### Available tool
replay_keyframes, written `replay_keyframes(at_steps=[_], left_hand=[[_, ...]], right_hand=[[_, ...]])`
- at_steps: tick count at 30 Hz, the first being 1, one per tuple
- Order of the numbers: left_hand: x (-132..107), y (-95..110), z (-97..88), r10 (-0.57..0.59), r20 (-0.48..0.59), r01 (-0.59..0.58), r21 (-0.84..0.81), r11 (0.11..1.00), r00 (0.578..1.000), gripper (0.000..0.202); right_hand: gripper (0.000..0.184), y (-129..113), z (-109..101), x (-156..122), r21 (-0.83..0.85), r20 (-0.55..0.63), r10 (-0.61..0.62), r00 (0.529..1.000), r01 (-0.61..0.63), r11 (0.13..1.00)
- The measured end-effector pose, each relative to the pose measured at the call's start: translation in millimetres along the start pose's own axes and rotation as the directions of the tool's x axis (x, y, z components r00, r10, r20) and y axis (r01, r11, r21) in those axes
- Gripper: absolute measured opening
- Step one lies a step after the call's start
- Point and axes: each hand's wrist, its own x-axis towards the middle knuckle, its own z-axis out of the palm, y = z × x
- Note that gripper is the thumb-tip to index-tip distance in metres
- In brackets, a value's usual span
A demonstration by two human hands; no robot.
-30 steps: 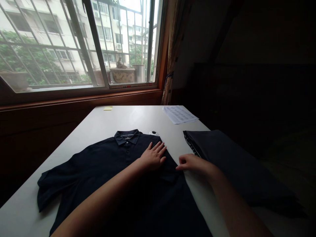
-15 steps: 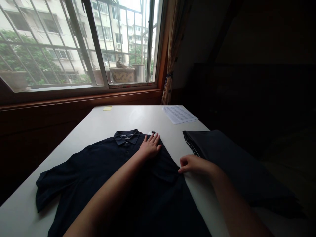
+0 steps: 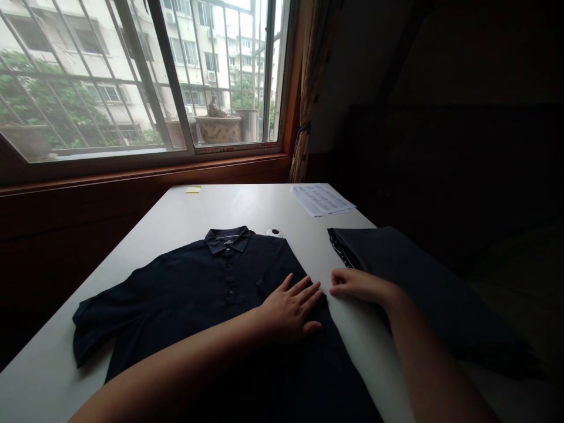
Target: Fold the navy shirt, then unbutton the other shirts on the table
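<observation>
Pointing away, collar point(image 3: 228, 239) farthest: polo shirt point(image 3: 198, 288)

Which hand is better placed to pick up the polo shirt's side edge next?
Probably the right hand: curled at the side edge of the polo shirt, while the left hand lies flat on the cloth, pinning it.

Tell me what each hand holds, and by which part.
The left hand holds nothing; it lies flat and open on the shirt. The right hand is curled at the shirt's side edge; whether it pinches the cloth cannot be told.
</observation>
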Motion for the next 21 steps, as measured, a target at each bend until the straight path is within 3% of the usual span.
replay_keyframes(at_steps=[6, 13, 16, 21], left_hand=[[-4, 7, -6.2, 0.037, 0.026, -0.035, -0.047, 0.998, 0.999, 0.075], [-23, 17, -6.4, 0.073, 0.02, -0.07, -0.097, 0.993, 0.997, 0.075], [-34, -1, -4.5, 0.01, -0.01, -0.011, -0.043, 0.999, 1.0, 0.075], [-62, -54, -11.6, -0.151, -0.038, 0.154, 0.096, 0.983, 0.988, 0.072]], right_hand=[[0.027, -3, 2, 10, -0.077, -0.191, -0.062, 0.98, 0.048, 0.996], [0.034, 3, 7, 17, 0.015, -0.174, 0.024, 0.985, -0.022, 1.0], [0.031, 5, 7, 18, 0.015, -0.17, 0.016, 0.985, -0.014, 1.0], [0.034, 3, 6, 18, 0.014, -0.169, 0.046, 0.984, -0.045, 0.999]])
